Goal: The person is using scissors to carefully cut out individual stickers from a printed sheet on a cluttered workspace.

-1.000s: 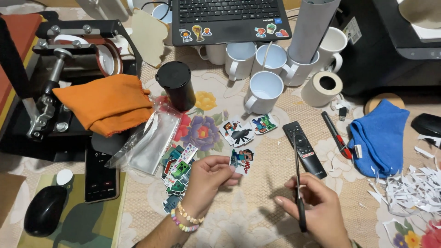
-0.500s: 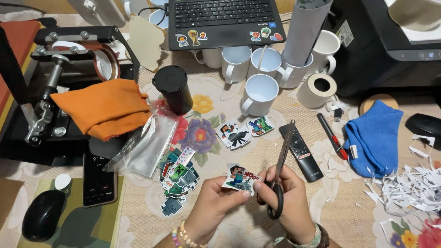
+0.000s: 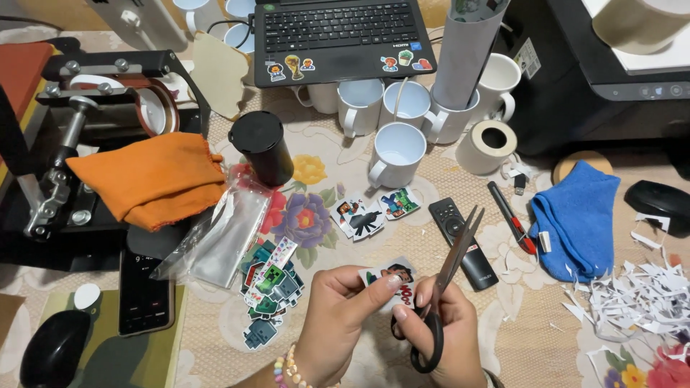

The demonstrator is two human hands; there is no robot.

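Sticker [image 3: 392, 282] sitting low centre, left hand [image 3: 338, 323] pinching its edge; right hand [image 3: 438, 338] gripping scissors [image 3: 442, 287], blades pointing up. Remote [image 3: 463, 241] lying just behind, mugs [image 3: 395, 151] crowding beyond.

We see a surface [image 3: 327, 183] under a flowered cloth: white mugs [image 3: 395, 153] far centre by a laptop [image 3: 338, 36], a black canister [image 3: 262, 146], an orange cloth [image 3: 147, 179] left, a blue cloth [image 3: 575, 215] right, sticker cut-outs [image 3: 269, 287] near us, paper scraps [image 3: 632, 298] far right.
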